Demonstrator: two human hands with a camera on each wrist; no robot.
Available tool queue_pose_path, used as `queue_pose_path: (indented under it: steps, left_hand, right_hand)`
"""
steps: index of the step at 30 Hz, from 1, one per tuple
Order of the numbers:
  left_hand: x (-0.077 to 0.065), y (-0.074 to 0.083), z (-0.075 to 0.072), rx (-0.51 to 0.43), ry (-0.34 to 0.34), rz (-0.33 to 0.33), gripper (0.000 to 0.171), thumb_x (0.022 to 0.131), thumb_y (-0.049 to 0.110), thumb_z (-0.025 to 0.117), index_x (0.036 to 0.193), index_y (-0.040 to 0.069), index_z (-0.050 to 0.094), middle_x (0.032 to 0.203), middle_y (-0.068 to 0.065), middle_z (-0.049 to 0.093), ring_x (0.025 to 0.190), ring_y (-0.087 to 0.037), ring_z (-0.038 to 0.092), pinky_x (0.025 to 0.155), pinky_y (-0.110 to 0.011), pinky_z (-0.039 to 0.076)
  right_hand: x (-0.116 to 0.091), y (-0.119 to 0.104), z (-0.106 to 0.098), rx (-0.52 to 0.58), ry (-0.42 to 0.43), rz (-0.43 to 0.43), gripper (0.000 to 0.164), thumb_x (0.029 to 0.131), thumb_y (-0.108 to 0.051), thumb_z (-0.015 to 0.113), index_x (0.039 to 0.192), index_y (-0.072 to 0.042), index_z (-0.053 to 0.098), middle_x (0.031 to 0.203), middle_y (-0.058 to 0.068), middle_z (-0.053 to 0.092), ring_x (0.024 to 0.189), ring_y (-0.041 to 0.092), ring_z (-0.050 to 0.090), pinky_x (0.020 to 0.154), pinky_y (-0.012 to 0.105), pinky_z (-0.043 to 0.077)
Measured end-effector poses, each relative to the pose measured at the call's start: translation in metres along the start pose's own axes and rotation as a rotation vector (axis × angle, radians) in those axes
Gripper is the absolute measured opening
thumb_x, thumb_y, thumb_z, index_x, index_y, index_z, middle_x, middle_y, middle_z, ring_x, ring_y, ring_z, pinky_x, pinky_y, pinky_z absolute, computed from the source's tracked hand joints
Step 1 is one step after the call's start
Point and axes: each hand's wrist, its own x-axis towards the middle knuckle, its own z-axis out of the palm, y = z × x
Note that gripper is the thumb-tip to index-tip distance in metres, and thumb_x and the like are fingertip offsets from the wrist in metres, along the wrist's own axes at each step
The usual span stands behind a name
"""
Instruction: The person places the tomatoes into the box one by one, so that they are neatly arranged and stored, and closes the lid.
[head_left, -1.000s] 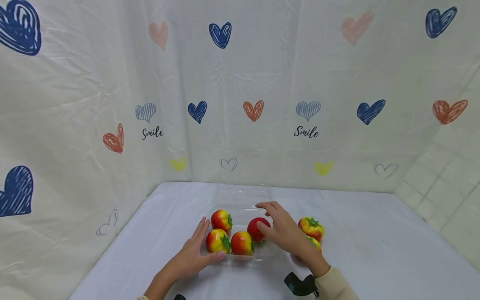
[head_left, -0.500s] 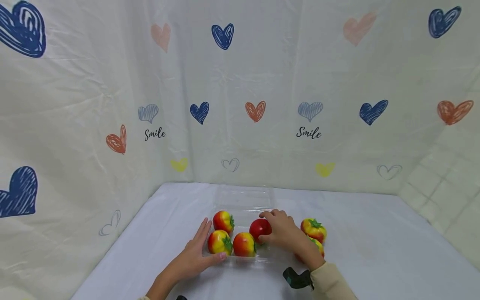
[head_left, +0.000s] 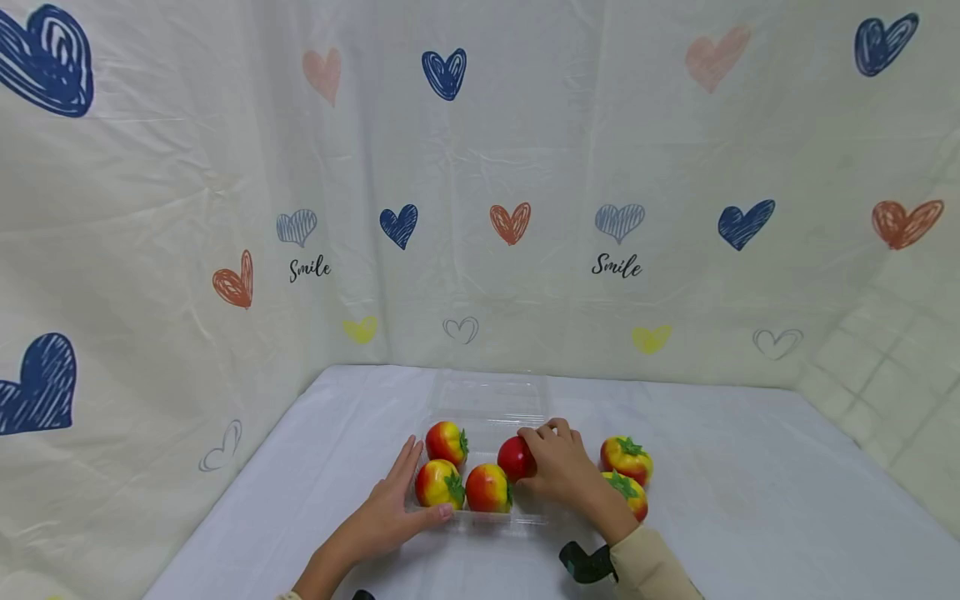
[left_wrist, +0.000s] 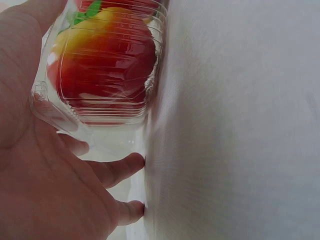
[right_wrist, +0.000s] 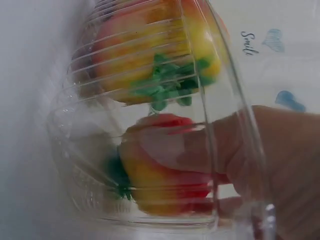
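The right hand (head_left: 558, 462) is gripping the red fruit (head_left: 515, 457) inside the clear box (head_left: 480, 437), its fingers curling round the fruit's right side. The left hand (head_left: 392, 506) is resting against the box's left end, fingers extending straight. Two more fruits (head_left: 627, 458) are lying on the cloth (head_left: 750, 500), near the right wrist.
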Motion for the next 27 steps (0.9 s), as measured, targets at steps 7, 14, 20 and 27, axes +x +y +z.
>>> queue_pose_path:
  steps: [7,14,20,27]
  left_hand:
    - [0.002,0.0,0.001,0.001,0.002,0.003,0.12,0.086,0.072,0.075,0.173,0.014,0.017,0.18,-0.011,0.008,0.152,-0.055,0.029,0.109,-0.085,0.027]
    - [0.0,0.003,0.001,-0.001,0.004,0.004,0.119,0.086,0.069,0.077,0.173,0.013,0.017,0.179,-0.012,0.009,0.152,-0.055,0.029,0.109,-0.085,0.027]
    - [0.0,0.004,0.0,0.008,0.004,-0.016,0.12,0.085,0.069,0.077,0.173,0.014,0.018,0.179,-0.012,0.01,0.152,-0.054,0.03,0.107,-0.086,0.029]
    - [-0.001,0.004,0.0,0.014,0.004,-0.003,0.119,0.086,0.069,0.077,0.173,0.012,0.018,0.179,-0.013,0.01,0.153,-0.055,0.03,0.109,-0.086,0.027]
  right_hand:
    - [0.002,0.006,-0.008,0.195,0.055,0.029,0.077,0.077,-0.01,0.098,0.143,-0.001,0.057,0.134,0.019,0.06,0.125,0.037,0.056,0.089,0.053,0.063]
    - [0.002,0.009,-0.02,0.606,0.061,0.063,0.078,0.088,-0.012,0.09,0.154,-0.006,0.048,0.14,0.016,0.052,0.126,0.038,0.059,0.093,0.049,0.063]
    - [-0.001,0.008,-0.026,0.833,0.004,0.104,0.076,0.095,-0.025,0.084,0.161,-0.024,0.046,0.147,0.02,0.042,0.133,0.055,0.053,0.098,0.053,0.06]
    - [0.0,0.006,-0.028,0.93,-0.008,0.183,0.081,0.089,-0.029,0.089,0.152,-0.02,0.039,0.153,0.018,0.043,0.126,0.041,0.057,0.098,0.057,0.059]
